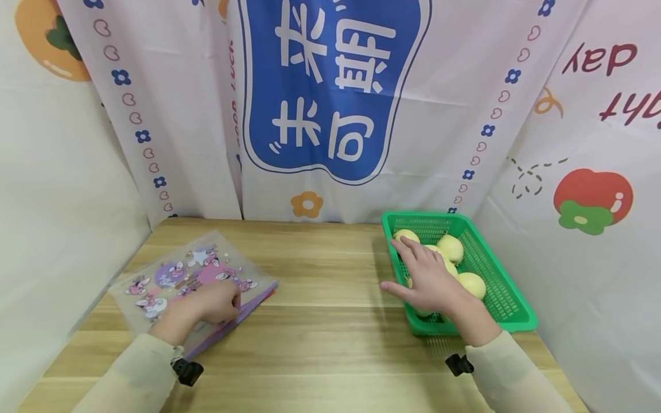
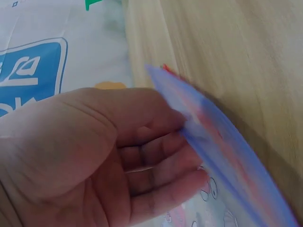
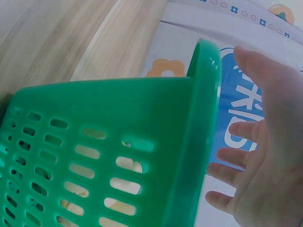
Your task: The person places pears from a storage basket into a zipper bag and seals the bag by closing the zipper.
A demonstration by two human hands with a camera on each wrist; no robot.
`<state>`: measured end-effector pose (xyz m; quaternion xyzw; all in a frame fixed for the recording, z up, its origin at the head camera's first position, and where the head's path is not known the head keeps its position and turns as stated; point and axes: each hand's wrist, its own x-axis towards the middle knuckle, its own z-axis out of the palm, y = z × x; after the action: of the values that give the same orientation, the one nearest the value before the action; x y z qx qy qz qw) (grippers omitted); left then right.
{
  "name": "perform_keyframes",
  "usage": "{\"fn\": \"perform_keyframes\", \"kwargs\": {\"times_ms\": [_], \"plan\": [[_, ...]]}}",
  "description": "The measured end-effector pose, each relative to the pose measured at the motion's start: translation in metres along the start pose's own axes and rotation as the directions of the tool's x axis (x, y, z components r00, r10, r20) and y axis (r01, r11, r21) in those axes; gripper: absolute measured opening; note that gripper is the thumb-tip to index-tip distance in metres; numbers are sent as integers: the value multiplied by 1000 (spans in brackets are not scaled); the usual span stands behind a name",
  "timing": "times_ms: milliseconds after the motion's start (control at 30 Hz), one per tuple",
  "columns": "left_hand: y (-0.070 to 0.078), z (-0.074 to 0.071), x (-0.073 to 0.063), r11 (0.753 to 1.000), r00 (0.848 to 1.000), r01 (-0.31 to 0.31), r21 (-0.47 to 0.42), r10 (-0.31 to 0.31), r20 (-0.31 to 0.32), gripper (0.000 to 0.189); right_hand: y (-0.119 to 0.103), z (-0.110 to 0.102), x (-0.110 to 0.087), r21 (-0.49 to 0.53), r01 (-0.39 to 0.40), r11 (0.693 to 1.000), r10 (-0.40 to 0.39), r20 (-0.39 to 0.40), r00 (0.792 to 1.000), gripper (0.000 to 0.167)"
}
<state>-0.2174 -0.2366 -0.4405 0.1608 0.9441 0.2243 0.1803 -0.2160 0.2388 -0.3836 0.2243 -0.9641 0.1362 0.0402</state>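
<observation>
My left hand (image 1: 219,301) pinches one edge of a clear plastic zip bag (image 1: 172,281) printed with pink and purple cartoon figures. In the left wrist view, thumb and forefinger meet on the bag's purple rim (image 2: 208,153), and its two edges stand slightly apart. My right hand (image 1: 431,281) is spread over the left side of a green plastic basket (image 1: 498,298). Several pale yellow round fruits (image 1: 472,285) lie inside, some partly hidden by that hand. The right wrist view has the fingers (image 3: 236,158) apart from the basket rim, with nothing held.
A wooden tabletop (image 1: 320,321) spreads between the bag and the basket. Behind it hangs a white printed cloth (image 1: 330,198) with a blue panel, and similar cloth stands along both sides. Each wrist carries a small black camera (image 1: 187,371).
</observation>
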Motion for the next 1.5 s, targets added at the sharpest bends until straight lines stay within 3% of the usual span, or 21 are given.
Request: {"fn": "perform_keyframes", "kwargs": {"times_ms": [100,200,333,500,667,800,933,1033,1267,1333,1367,1433,1500], "plan": [[-1,-2,4,998,998,-38,-59,35,-47,18,0,0,1,-17,6,1000,-6,-9,1000,81],[7,-8,8,994,988,-75,-82,64,-137,14,-1,0,4,-30,15,999,-16,-23,1000,59],[27,-21,14,977,979,-65,-204,22,-203,4,-5,-2,8,14,9,1000,-9,-28,1000,41],[54,-34,26,894,983,-25,-447,-60,-176,21,-16,-6,16,175,-11,985,13,-10,1000,33],[80,-38,45,830,975,-42,-556,-86,-203,27,-33,-10,27,325,-39,945,40,4,999,25],[102,-33,61,773,974,-40,-634,-111,-197,25,-50,-8,40,464,-104,880,81,69,994,23],[123,-25,75,727,974,-77,-682,-90,-206,22,-66,-8,53,563,-183,806,116,152,982,26],[137,-20,82,687,973,-112,-718,-70,-218,22,-75,-10,62,599,-212,772,134,173,976,31],[156,-14,91,509,981,-151,-847,-28,-191,30,-86,-7,77,648,-233,726,154,177,972,35],[159,-13,91,470,983,-153,-869,-18,-183,29,-86,-6,78,656,-239,716,160,178,971,33],[160,-12,91,458,983,-153,-876,-19,-182,27,-86,-6,78,662,-242,709,162,181,970,31],[162,-11,89,463,981,-156,-873,-27,-190,21,-86,-5,79,668,-248,702,162,189,969,26],[163,-11,88,497,978,-159,-853,-39,-205,16,-86,-5,80,663,-245,708,156,191,969,22]]}}
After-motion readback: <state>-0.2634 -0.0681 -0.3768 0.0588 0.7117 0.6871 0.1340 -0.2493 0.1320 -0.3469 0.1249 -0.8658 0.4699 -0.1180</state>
